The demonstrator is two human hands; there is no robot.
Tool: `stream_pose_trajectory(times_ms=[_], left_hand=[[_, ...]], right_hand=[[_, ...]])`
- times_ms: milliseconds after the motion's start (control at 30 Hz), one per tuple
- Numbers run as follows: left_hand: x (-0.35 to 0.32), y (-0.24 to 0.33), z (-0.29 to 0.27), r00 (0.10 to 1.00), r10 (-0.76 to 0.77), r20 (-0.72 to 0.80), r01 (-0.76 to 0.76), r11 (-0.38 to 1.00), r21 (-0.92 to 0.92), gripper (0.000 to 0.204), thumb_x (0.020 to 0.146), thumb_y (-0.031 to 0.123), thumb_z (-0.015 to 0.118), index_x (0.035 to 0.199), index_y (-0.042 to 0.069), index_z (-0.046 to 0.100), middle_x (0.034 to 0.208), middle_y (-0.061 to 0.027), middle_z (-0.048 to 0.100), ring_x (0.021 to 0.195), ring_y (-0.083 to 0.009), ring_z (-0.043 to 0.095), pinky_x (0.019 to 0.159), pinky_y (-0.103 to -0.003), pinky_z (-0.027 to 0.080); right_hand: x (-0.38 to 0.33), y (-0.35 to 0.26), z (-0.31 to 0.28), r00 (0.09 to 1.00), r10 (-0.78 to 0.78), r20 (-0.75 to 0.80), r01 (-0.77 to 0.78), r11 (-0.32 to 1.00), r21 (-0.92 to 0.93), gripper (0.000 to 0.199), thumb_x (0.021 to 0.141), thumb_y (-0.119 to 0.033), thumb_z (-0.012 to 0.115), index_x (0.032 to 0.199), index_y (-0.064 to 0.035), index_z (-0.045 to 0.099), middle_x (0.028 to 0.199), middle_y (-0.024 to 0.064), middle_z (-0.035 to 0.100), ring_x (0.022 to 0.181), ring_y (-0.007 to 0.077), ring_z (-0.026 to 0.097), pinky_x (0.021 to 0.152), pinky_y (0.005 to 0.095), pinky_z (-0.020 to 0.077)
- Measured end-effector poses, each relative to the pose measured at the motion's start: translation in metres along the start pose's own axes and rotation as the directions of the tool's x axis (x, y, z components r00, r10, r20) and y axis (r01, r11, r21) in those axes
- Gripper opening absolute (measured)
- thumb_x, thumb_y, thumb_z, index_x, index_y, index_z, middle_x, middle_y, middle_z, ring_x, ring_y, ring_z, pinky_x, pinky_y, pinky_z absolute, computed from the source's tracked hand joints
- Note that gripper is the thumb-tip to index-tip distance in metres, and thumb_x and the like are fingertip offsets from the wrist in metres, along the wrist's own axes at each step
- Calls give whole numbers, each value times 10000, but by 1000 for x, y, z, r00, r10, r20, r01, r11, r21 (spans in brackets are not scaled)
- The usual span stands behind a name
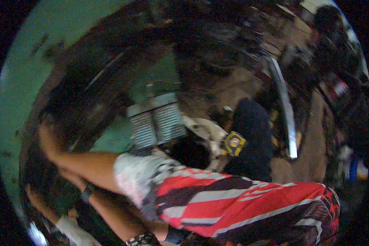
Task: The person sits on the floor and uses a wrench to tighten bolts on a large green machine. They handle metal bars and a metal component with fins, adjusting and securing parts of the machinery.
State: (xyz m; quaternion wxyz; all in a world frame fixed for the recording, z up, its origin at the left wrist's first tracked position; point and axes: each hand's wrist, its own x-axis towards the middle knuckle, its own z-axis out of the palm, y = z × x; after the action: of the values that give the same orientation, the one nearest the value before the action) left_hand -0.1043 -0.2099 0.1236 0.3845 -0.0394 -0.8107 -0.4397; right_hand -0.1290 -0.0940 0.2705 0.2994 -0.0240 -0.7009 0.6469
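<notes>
My right arm, in a red, white and black sleeve, reaches across to the left. My right hand (48,133) lies against the dark curved rim (35,143) of a large dark assembly, its fingers blurred. Just below, my left forearm wears a dark wristband (86,193). My left hand (71,175) is partly covered by the right forearm, and its fingers do not show. What either hand holds cannot be made out. Beyond the right forearm sits a grey finned metal block (156,119) with two ribbed halves.
A yellow tape measure (234,143) sits by a dark rounded form (252,127). A long shiny metal bar (285,108) stands to the right. Dark machine parts crowd the far side. Green floor (12,90) shows left. Another arm in a white sleeve (76,230) enters lower left.
</notes>
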Motion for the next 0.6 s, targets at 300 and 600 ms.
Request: stream_pose_trajectory(times_ms=[300, 600], left_hand=[[-35, 58, 8, 987, -113, -117, 100, 988, -116, 652, 913, 237, 654, 1467, 13, 395, 1526, -180, 407, 1429, -355, 326, 1195, -477, 211], [0, 116, 32, 987, -141, -79, 126, 976, -179, 635, 976, 139, 551, 1541, 41, 281, 1544, -280, 334, 1491, -391, 225, 1180, -450, 242]], right_hand=[[-12, -23, 2, 976, 103, -189, -91, 993, 75, 427, 1010, -315, 489, 828, 52, 610, 804, 296, 633, 789, 482, 628, 722, 551, 471], [15, 7, -36, 859, 21, 511, -209, 927, 313, 344, 923, -401, 684, 834, -70, 647, 747, 59, 651, 730, 158, 610, 794, 337, 501]])
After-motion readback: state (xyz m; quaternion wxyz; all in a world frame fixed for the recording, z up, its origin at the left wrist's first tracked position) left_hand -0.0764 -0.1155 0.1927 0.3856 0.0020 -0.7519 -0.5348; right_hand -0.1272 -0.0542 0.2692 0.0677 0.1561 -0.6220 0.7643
